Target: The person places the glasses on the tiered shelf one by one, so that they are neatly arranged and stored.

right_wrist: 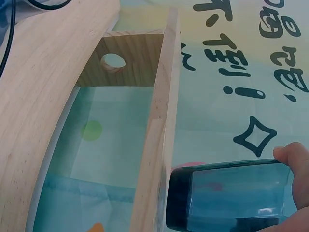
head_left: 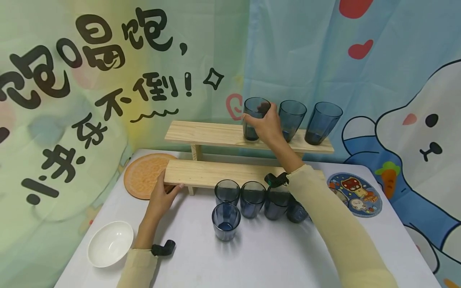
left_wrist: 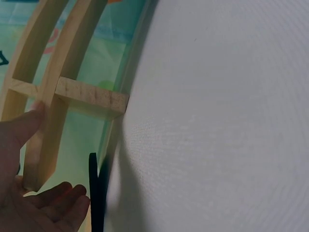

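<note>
A two-tier wooden shelf stands on the white table (head_left: pixel 201 264). My right hand (head_left: pixel 267 125) grips a blue-tinted glass (head_left: pixel 250 131) by its upper part, upright at the upper board (head_left: pixel 212 134). In the right wrist view this glass (right_wrist: pixel 231 193) has its base against the board. Two more glasses, a middle one (head_left: pixel 292 116) and a right one (head_left: pixel 321 124), stand on that board. At the left end of the lower board (head_left: pixel 209 172) my left hand (head_left: pixel 161 200) holds on; the left wrist view shows its thumb (left_wrist: pixel 30 123) pressed against the wood.
Several blue glasses (head_left: pixel 253 200) stand before the lower board, one (head_left: pixel 226 228) nearer me; my right sleeve partly covers the row's right end. A white bowl (head_left: pixel 109 244) is at left, an orange round mat (head_left: pixel 138 176) behind it. A cartoon round mat (head_left: pixel 363 196) lies at right.
</note>
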`<action>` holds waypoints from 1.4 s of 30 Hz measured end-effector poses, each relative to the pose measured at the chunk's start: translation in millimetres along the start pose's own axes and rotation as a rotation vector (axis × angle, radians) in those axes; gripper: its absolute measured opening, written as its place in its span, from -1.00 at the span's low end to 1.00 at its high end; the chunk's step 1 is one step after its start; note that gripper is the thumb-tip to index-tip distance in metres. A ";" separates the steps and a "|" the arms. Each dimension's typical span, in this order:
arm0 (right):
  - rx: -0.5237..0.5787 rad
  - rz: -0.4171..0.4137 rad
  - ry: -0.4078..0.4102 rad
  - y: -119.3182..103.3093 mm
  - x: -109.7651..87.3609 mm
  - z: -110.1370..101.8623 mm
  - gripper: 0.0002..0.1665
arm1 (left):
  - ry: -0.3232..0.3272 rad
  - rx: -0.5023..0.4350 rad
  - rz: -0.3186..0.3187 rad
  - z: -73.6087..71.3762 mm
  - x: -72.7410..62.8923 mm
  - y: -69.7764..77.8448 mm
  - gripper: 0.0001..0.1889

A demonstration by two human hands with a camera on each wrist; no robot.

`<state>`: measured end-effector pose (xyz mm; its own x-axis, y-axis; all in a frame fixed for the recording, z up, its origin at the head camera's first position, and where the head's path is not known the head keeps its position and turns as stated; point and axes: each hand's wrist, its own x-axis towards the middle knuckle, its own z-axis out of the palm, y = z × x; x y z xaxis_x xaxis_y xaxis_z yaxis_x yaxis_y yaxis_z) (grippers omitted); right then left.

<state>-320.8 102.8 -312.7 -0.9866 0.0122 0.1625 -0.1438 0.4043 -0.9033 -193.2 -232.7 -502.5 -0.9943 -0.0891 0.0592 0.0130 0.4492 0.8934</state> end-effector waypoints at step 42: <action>-0.134 -0.016 -0.076 23.3 -48.4 -8.6 0.37 | -0.002 0.013 0.003 -0.8 -3.6 0.1 -0.09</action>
<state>-275.7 119.4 -338.2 -0.9881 -0.0624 0.1409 -0.1526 0.5223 -0.8390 -189.5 -233.1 -502.2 -0.9944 -0.0859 0.0608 0.0144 0.4610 0.8873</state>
